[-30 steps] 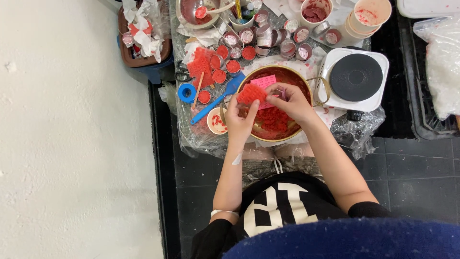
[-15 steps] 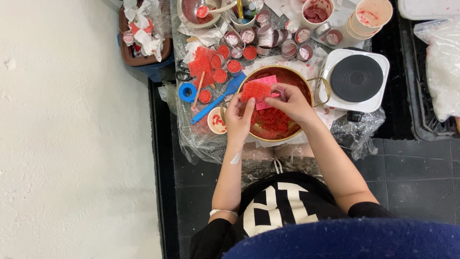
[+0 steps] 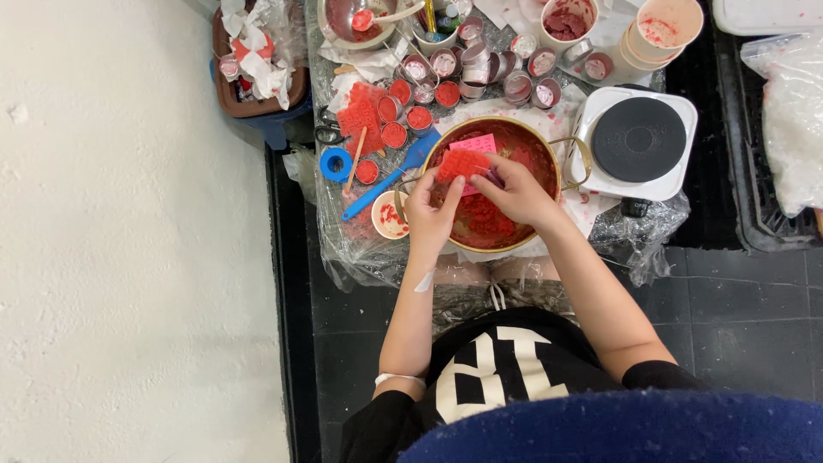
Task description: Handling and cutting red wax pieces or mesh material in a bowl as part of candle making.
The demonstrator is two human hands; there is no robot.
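Your left hand [image 3: 431, 213] and right hand [image 3: 513, 190] both have their grip closed on a pink and red gridded mould [image 3: 465, 160], pinched at its near edges and held just above the brass-rimmed bowl [image 3: 549, 146] of red crumbled material. A small cup [image 3: 390, 215] smeared with red sits beside your left wrist, with a blue scoop [image 3: 396, 173] just beyond it. To the right stands a white hotplate [image 3: 636, 141]; filled red tins [image 3: 406, 126] crowd the plastic-covered desk [image 3: 343, 244].
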